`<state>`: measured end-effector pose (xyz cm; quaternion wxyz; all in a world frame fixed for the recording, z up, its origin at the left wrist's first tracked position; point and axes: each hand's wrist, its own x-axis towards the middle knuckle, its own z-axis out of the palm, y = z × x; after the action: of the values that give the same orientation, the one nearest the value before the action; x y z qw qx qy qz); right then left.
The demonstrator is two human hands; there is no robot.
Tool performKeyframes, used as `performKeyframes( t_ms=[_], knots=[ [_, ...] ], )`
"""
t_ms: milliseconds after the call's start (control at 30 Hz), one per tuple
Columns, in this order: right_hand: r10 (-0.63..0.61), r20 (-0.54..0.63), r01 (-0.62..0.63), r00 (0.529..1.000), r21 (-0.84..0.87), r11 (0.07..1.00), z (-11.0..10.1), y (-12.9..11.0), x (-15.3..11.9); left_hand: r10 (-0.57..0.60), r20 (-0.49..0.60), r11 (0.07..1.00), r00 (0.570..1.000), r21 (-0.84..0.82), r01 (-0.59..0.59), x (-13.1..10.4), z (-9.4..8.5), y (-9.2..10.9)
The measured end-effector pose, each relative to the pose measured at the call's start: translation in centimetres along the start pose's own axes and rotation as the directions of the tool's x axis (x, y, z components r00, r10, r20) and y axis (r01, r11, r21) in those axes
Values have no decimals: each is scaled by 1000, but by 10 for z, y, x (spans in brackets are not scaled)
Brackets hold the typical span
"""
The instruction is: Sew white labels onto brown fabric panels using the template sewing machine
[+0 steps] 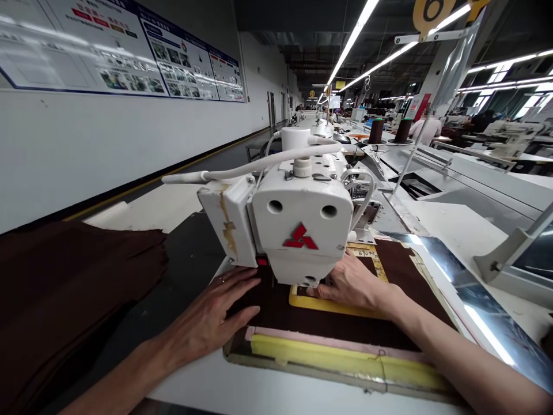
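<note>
A white sewing machine head (302, 230) with a red three-diamond mark stands in the middle and hides the needle area. Under it lies dark brown fabric (328, 329) in a flat clear template with yellow and pink strips (319, 350) along its near edge. My left hand (220, 308) rests on the fabric left of the head, fingers stretched out and holding nothing. My right hand (352, 282) lies on a yellow-edged frame (345, 307) right of the head. Its thumb is extended; the other fingers are partly hidden by the machine.
A heap of brown fabric (78, 294) lies at the left on the dark table surface. Two brown thread cones (377, 131) stand farther back at the right. A thin metal rod (410, 155) rises beside the machine. Another person (427, 128) is far off at the right.
</note>
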<state>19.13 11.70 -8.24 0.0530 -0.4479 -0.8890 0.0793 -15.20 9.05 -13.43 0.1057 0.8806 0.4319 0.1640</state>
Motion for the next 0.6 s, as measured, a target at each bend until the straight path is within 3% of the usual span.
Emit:
performKeyframes(
  t_ms=[133, 367, 600],
  knots=[
    [-4, -3, 4, 1000, 6, 1000, -1, 0, 0, 19, -43, 999, 999, 39, -17, -1, -3, -4],
    [-22, -35, 22, 999, 14, 1000, 2, 2, -1, 139, -305, 990, 942, 58, -127, 0, -8, -23],
    [-30, -42, 31, 999, 24, 999, 2, 2, -1, 156, -313, 988, 937, 34, -153, 1, -8, -24]
  ],
)
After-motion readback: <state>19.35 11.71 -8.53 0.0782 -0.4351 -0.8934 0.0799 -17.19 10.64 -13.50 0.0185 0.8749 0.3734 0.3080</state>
